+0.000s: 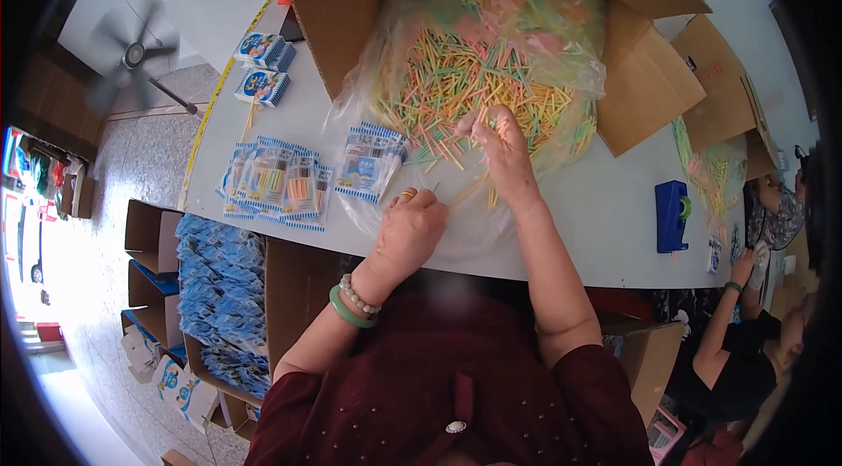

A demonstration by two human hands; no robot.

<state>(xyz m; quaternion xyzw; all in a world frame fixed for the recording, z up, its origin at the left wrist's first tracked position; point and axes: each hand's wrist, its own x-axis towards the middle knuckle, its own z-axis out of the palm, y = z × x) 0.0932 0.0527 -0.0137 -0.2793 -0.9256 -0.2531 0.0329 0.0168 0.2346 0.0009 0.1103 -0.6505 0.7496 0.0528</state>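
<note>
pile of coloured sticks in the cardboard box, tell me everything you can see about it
The pile of coloured sticks is a loose heap of thin, short, straight pieces, mostly yellow, with pink and green mixed in, lying at all angles. What they are made of is unclear. They lie in a clear plastic bag inside an open cardboard box. The right hand is at the near edge; whether it touches the pile is hard to tell.

The packets (276, 178) look glossy plastic, the box (338, 19) matt cardboard, the liner (586, 76) crinkled clear plastic.
</note>
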